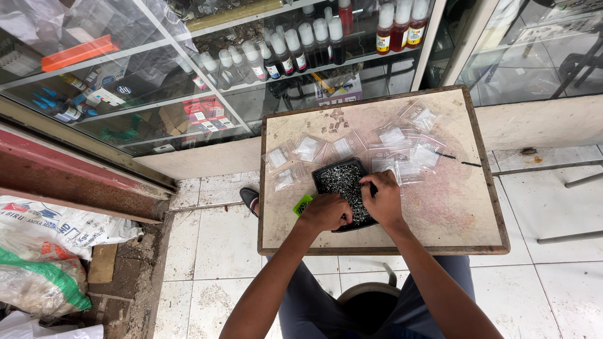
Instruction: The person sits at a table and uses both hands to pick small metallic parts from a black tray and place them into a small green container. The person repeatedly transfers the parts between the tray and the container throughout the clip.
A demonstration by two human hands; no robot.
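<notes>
Black tray of small metal screws sits mid-table. My left hand over tray's near edge, fingers curled; pinch cannot tell. My right hand on tray's right rim, fingers bunched. Green piece just left. Small clear bags lie beyond tray.

Black plastic tray of shiny metal bits; clear glossy bags on worn matt tabletop

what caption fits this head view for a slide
Both hands, left hand and right hand, pick through small metal pieces in a black rectangular tray on a worn wooden table.
</notes>
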